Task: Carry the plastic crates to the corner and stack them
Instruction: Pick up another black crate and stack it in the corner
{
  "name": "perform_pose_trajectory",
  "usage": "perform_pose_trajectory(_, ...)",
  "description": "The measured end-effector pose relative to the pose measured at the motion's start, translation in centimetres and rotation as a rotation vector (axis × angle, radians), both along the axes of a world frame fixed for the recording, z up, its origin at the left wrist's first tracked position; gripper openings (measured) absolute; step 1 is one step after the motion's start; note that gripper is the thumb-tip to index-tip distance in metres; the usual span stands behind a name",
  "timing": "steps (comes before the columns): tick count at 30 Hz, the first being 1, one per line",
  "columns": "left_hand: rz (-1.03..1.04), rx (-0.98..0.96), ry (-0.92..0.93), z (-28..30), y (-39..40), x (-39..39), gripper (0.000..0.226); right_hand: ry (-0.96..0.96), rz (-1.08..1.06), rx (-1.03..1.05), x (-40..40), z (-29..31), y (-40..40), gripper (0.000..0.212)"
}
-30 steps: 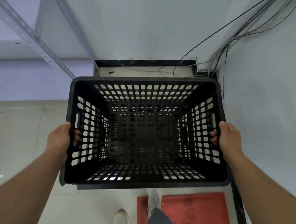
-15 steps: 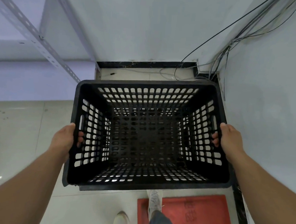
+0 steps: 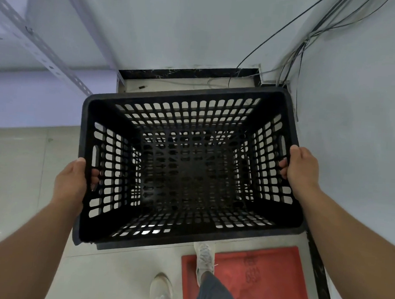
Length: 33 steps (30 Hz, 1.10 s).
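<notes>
Crate [image 3: 188, 169]: black, perforated, held level w/ open top toward camera, frame centre. Appears to be nested over/in other crates below (extra rim edge visible at 7 o'clock, under near wall); count cannot be confirmed.

Left hand [image 3: 72, 184], 9 o'clock: grips the short side wall at the handle slot. Fingers [image 3: 95, 176] curl through the slot from outside; tips show inside the wall. Thumb lies along the rim.

Right hand [image 3: 301, 172], 3 o'clock: same hold on the opposite wall, fingers [image 3: 283, 166] hooked through the openings, pressed together.

Reason for hold: symmetric two-side grip keeps the load balanced and the base flat for setdown.

Position: crate sits close to the right wall [image 3: 351, 157], above floor. Corner [image 3: 271, 81] at 1 o'clock, just beyond the far rim; cables [image 3: 299, 56] run down into it.

Est. step: final approach/lowering into corner. Risk: far right rim snagging cables.

Red mat [image 3: 253, 280] at 5 o'clock, one shoe [image 3: 205, 257] on its edge.
</notes>
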<state>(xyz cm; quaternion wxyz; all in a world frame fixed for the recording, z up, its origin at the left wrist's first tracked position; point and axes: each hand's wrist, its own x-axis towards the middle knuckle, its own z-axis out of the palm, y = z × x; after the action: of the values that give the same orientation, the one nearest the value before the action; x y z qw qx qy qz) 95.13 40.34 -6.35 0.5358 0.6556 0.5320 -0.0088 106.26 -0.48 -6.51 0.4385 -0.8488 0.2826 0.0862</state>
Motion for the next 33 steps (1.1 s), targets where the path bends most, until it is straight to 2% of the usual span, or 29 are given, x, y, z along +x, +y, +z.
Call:
perform_pose_trajectory(4, -0.014, 0.001, -0.017, 0.1, -0.1, 0.3, 0.029, 0.018, 0.007, 0.024, 0.4, 0.1, -0.3, 0.027)
perform_pose_trajectory(14, 0.099, -0.066, -0.056, 1.1, 0.4, 0.4, 0.022, 0.007, -0.007, 0.05, 0.0, 0.5, 0.3, 0.026)
perform_pose_trajectory(24, 0.046, -0.087, -0.031, 2.2, 1.1, 0.8, 0.023, 0.053, 0.005, 0.07, 0.4, 0.5, 0.9, 0.026)
perform_pose_trajectory(33, 0.009, 0.02, -0.054, 1.1, 0.7, 0.3, 0.025, 0.033, 0.011, 0.048, -0.8, 0.3, 0.7, 0.026)
